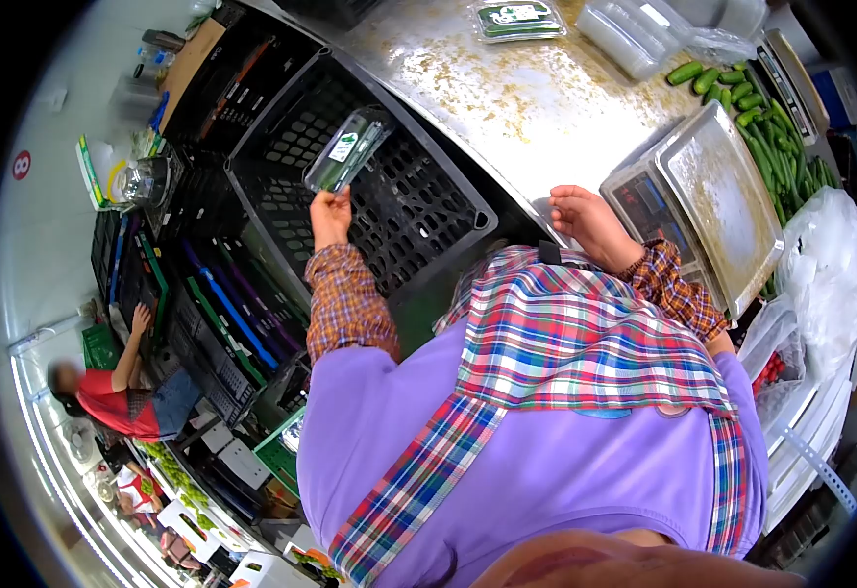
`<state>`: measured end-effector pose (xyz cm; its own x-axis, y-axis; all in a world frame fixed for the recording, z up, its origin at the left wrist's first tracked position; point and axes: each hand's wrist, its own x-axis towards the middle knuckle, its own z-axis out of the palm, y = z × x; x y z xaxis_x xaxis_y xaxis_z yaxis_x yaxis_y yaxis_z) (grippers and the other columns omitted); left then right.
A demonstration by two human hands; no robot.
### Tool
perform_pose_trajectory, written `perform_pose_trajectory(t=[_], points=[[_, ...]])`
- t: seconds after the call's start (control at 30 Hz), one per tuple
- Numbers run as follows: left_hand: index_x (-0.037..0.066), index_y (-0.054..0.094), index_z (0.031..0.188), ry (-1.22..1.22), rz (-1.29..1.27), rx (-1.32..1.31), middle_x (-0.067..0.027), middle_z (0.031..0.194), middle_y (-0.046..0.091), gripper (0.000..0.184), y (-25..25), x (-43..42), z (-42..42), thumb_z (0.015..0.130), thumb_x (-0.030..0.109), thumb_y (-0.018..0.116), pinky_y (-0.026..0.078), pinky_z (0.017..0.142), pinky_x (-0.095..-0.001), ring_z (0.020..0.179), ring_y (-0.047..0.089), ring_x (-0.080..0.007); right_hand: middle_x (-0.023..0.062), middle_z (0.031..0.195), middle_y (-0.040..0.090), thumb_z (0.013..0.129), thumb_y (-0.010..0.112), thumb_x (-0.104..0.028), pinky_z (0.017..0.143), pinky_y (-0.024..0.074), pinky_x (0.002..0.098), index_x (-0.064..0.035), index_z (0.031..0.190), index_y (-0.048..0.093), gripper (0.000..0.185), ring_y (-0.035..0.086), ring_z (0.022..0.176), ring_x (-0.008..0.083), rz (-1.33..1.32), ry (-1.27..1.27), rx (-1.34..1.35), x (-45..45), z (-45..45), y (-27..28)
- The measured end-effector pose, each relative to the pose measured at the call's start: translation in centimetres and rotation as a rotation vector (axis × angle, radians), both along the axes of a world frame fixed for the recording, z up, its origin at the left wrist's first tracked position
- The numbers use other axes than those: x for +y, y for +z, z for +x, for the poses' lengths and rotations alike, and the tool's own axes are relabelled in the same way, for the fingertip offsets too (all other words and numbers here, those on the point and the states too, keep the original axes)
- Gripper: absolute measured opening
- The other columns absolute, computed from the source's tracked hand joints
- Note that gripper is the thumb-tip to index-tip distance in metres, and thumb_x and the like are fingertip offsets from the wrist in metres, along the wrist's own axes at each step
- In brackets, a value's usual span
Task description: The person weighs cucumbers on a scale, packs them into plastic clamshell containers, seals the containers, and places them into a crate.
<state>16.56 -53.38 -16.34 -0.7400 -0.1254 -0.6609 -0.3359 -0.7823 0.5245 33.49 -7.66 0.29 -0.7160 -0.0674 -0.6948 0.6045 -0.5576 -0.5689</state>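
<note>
Gripping the near end of a shiny clear-plastic pack with closed fingers, the left hand has it over a perforated black crate, while the right hand, empty and loosely curled, sits by a blotchy metal table and flat-topped scale, smooth green cucumbers heaped beyond.

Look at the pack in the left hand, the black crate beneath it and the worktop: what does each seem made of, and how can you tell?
Pack: probably thin clear plastic, glossy; light glints off it and green shows through.
Crate: apparently rigid plastic, fairly dull; its walls are patterned with regular holes.
Worktop: likely metal, worn; it reflects bright light between brownish patches.
</note>
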Motion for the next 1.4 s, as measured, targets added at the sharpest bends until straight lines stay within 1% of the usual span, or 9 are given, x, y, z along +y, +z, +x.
perform_pose_trajectory(t=[0.23,0.4,0.5,0.63,0.7,0.77,0.93,1.13,1.4], points=[[-0.011,0.052,0.105,-0.188,-0.102,0.191,-0.0208,0.102,0.060,0.038,13.7,0.4,3.1,0.068,-0.006,0.045,0.049,0.054,-0.0235,0.080,0.062,-0.0305,0.0071,0.093,0.061,0.086,0.060,-0.011,0.069,0.0541,0.0256,0.0014,0.110,0.055,0.027,0.060,0.077,0.0135,0.039,0.040,0.216,0.2,-3.3,0.2],[-0.007,0.053,0.106,-0.547,-0.079,0.274,-0.0181,0.103,0.060,0.034,18.7,8.7,-0.1,0.073,-0.001,0.045,0.047,0.056,-0.0230,0.077,0.060,-0.0269,0.0173,0.116,0.050,0.089,0.058,-0.034,0.082,0.0525,0.0340,0.0077,0.122,0.041,0.056,0.057,0.095,0.0239,-0.124,0.119,0.376,0.6,-7.4,1.7],[-0.007,0.054,0.105,-0.912,0.055,0.313,-0.0170,0.103,0.060,0.030,16.2,14.4,-4.2,0.077,0.001,0.047,0.047,0.058,-0.0226,0.079,0.060,-0.0247,0.0193,0.119,0.046,0.091,0.056,-0.036,0.087,0.0512,0.0345,0.0123,0.124,0.035,0.062,0.056,0.099,0.0265,-0.159,0.081,0.390,2.0,-7.9,2.2],[-0.009,0.052,0.105,-1.066,-0.053,0.238,-0.0178,0.100,0.060,0.025,14.5,22.8,-6.6,0.085,0.006,0.048,0.049,0.062,-0.0266,0.080,0.059,-0.0246,0.0200,0.117,0.045,0.092,0.055,-0.033,0.086,0.0526,0.0330,0.0148,0.123,0.033,0.061,0.056,0.101,0.0261,-0.039,-0.061,0.388,3.7,-6.3,-0.3],[-0.007,0.052,0.099,-1.102,-0.135,0.144,-0.0178,0.097,0.058,0.019,9.5,24.1,-10.2,0.084,0.004,0.049,0.051,0.065,-0.0282,0.080,0.059,-0.0267,0.0190,0.114,0.048,0.091,0.057,-0.024,0.083,0.0543,0.0312,0.0142,0.122,0.035,0.053,0.057,0.097,0.0237,-0.010,-0.209,0.263,4.1,-5.7,-2.4],[-0.006,0.051,0.095,-1.143,-0.235,0.097,-0.0168,0.095,0.057,0.014,9.1,26.4,-10.6,0.083,0.002,0.049,0.053,0.067,-0.0279,0.080,0.059,-0.0264,0.0168,0.109,0.053,0.090,0.058,-0.020,0.080,0.0548,0.0303,0.0131,0.119,0.041,0.047,0.059,0.091,0.0226,0.068,-0.316,0.170,3.9,-5.4,-4.9],[-0.008,0.051,0.097,-1.236,-0.541,0.130,-0.0130,0.088,0.055,0.015,7.2,27.9,-11.8,0.084,-0.001,0.050,0.057,0.066,-0.0265,0.073,0.060,-0.0208,0.0174,0.088,0.058,0.088,0.057,-0.010,0.062,0.0579,0.0286,0.0141,0.114,0.047,0.036,0.063,0.073,0.0210,0.279,-0.217,0.114,3.4,-6.5,-8.8],[-0.009,0.049,0.108,-1.291,-0.595,0.170,-0.0129,0.093,0.056,0.022,8.6,28.5,-11.2,0.088,0.002,0.049,0.057,0.068,-0.0265,0.077,0.061,-0.0187,0.0153,0.091,0.056,0.090,0.054,-0.016,0.063,0.0584,0.0298,0.0133,0.108,0.048,0.035,0.061,0.072,0.0205,0.227,-0.284,0.021,3.8,-6.7,-6.0],[-0.011,0.048,0.117,-1.251,-0.764,0.170,-0.0101,0.095,0.056,0.031,7.5,28.5,-11.4,0.093,0.009,0.048,0.056,0.070,-0.0234,0.076,0.060,-0.0155,0.0194,0.085,0.059,0.092,0.049,-0.011,0.048,0.0581,0.0360,0.0126,0.095,0.046,0.025,0.064,0.061,0.0237,0.369,-0.372,0.044,2.3,-7.9,-9.1]])
